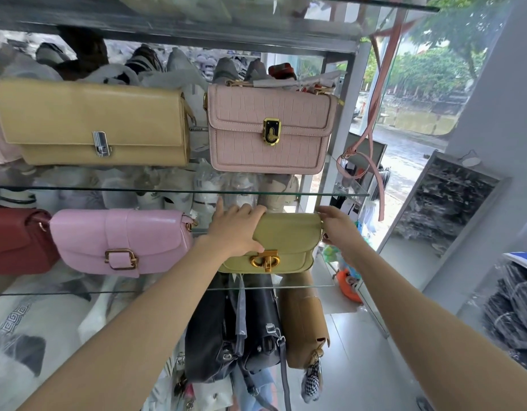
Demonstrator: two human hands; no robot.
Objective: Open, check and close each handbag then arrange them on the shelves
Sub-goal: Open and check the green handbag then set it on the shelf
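A small olive-yellow handbag (289, 238) with a gold twist clasp stands on the lower glass shelf (300, 285), its flap closed. My left hand (237, 229) grips its top left corner, fingers over the top and thumb on the front. My right hand (336, 225) holds its right end, fingers curled round the top right corner. On the same shelf to the left stand a pink buckle bag (120, 241) and a dark red bag (16, 241). The upper glass shelf (179, 189) carries a tan-yellow bag (93, 123) and a pale pink croc-textured bag (271, 129).
A black bag (226, 336) and a brown bag (306, 324) hang or stand below the lower shelf. A pink strap (372, 120) dangles at the right of the metal frame. Wrapped shoes fill the space behind the bags. Stacked dark goods lie at the right.
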